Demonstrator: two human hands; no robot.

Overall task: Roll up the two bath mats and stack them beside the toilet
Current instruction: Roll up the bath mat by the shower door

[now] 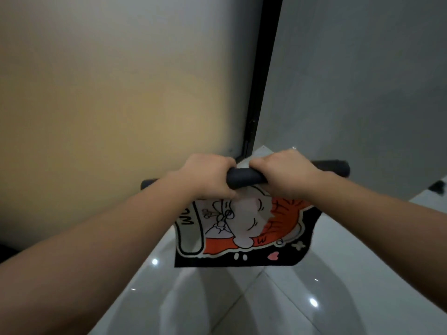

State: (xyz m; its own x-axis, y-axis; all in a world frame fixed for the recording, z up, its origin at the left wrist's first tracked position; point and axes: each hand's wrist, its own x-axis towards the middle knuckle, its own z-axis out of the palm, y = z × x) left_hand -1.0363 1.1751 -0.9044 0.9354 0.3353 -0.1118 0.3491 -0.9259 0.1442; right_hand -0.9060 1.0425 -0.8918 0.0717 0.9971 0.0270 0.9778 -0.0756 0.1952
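Observation:
A bath mat [244,228] with a black border and an orange-and-white cartoon print hangs in the air in front of me. Its upper part is rolled into a dark tube that sticks out past both hands. My left hand [208,175] grips the roll left of centre, and my right hand [283,172] grips it just to the right, the two hands almost touching. The loose lower part of the mat dangles above the floor. No second mat and no toilet are in view.
A frosted glass panel [108,93] with a black frame [263,81] fills the left. A grey wall [362,81] stands on the right. Glossy white floor tiles [242,305] lie below. A small dark object [437,187] sits at the right edge.

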